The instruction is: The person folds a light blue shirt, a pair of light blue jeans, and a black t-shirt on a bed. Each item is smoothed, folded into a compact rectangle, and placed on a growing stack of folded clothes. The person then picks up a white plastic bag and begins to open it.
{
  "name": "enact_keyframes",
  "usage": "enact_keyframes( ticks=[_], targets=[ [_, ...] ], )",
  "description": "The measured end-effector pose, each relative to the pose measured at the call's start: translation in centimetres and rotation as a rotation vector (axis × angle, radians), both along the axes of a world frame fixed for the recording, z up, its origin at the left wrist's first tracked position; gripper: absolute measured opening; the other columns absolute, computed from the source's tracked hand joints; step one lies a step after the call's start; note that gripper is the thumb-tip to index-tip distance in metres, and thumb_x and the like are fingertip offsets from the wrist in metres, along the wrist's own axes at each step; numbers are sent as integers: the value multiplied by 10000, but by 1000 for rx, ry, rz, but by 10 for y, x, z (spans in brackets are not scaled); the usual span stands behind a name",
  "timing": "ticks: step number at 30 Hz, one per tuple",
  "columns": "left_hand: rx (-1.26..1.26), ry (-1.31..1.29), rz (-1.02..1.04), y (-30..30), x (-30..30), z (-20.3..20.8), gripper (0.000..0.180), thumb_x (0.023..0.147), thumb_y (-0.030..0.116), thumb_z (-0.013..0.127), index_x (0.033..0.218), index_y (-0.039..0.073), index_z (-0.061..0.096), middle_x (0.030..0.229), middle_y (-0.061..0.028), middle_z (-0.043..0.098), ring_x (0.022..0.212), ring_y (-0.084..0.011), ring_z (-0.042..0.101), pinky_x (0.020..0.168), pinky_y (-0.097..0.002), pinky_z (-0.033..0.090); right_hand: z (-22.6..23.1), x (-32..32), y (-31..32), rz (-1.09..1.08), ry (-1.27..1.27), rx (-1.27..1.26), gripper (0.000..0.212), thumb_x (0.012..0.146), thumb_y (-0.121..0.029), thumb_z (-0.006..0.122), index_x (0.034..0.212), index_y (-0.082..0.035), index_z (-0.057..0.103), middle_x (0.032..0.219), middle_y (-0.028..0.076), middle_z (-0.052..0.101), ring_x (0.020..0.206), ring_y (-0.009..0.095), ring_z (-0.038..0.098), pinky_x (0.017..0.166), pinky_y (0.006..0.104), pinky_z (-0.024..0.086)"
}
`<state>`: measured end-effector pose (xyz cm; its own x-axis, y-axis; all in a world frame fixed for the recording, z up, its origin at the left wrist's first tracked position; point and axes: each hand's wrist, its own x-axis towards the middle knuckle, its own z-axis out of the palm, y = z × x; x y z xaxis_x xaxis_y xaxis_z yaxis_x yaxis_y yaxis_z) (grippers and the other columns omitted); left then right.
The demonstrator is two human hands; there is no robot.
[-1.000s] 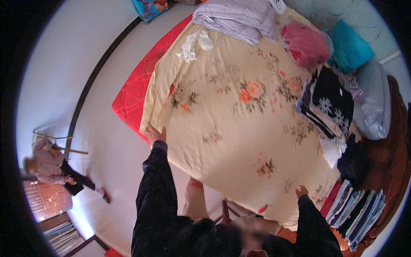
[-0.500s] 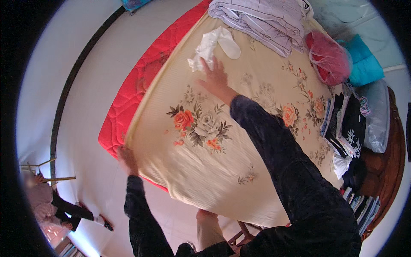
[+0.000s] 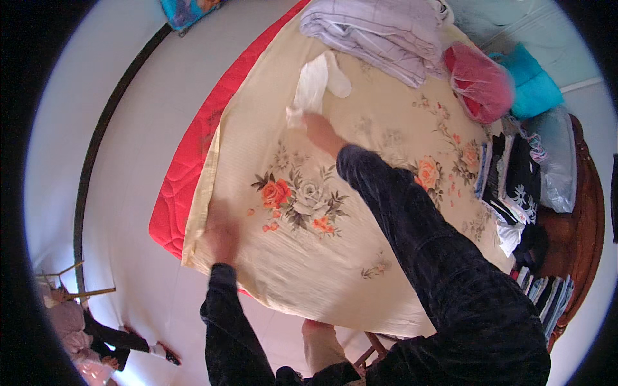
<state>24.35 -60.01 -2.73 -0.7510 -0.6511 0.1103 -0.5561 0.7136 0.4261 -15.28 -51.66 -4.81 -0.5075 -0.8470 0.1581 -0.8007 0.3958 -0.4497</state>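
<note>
A long white sock, bent over at its toe end, lies on the cream floral bed sheet. My right hand is at the sock's near, open end, with the fingers closed on it; my own hand partly hides the fingertips. Over the left near part of the sheet, just inside its hemmed edge, is my left hand. Motion smears its fingers, so their pose does not show. Dark sleeves cover both my forearms.
A red quilted mattress shows past the sheet's left edge. Beyond the sock lies a folded checked quilt. Along the right are a red bundle, a turquoise bundle and folded clothes. Another person sits at lower left.
My right hand has come onto the sock's near end, and the sock lies straighter. My left hand has left the sheet's edge and moved right and nearer; that edge now lies flatter.
</note>
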Motion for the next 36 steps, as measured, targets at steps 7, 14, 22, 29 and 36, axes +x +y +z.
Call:
enact_keyframes(
  ticks=[7, 14, 22, 29, 36],
  targets=[
    [-132, -616, 489, -16, 100, 17, 618, 821, 265, 526, 1382, 99, 325, 1392, -180, 332, 1292, -357, 297, 1004, -516, 278, 94, 137, 196, -141, -994, 63, 192, 823, -173, 572, 898, -11, 643, 667, 27, 596, 622, 76, 529, 540, 287, 429],
    [426, 238, -558, 262, -53, 210, 1002, 598, 300, 785, 1399, 67, 231, 1443, -184, 220, 1338, -334, 209, 1071, -496, 142, 303, 204, 384, -315, -1559, -104, 302, 802, -21, 498, 1083, 6, 604, 934, 19, 640, 826, 91, 584, 748, 243, 471],
    [1365, -276, -947, 477, -101, 372, 444, 746, 82, 729, 1154, 18, 567, 1076, -40, 620, 1006, -107, 542, 918, -297, 418, 515, 137, 571, 165, -934, 139, 239, 767, -66, 521, 966, 17, 626, 871, 38, 646, 805, 87, 562, 725, 265, 461],
    [1419, -37, -1234, 703, -131, 469, 490, 710, 192, 754, 1120, 16, 552, 1029, -58, 631, 949, -160, 580, 871, -319, 447, 601, 63, 726, 347, -47, -44, 283, 725, -94, 538, 967, 5, 649, 863, 48, 632, 724, 102, 580, 635, 236, 454],
    [1602, -118, -1089, 791, -159, 512, 439, 801, 147, 668, 1186, 5, 511, 1109, -79, 595, 1033, -173, 556, 887, -307, 441, 647, 46, 873, -156, -682, -440, 264, 775, -46, 491, 981, -4, 651, 836, 10, 639, 669, 73, 589, 602, 204, 473]
  ],
)
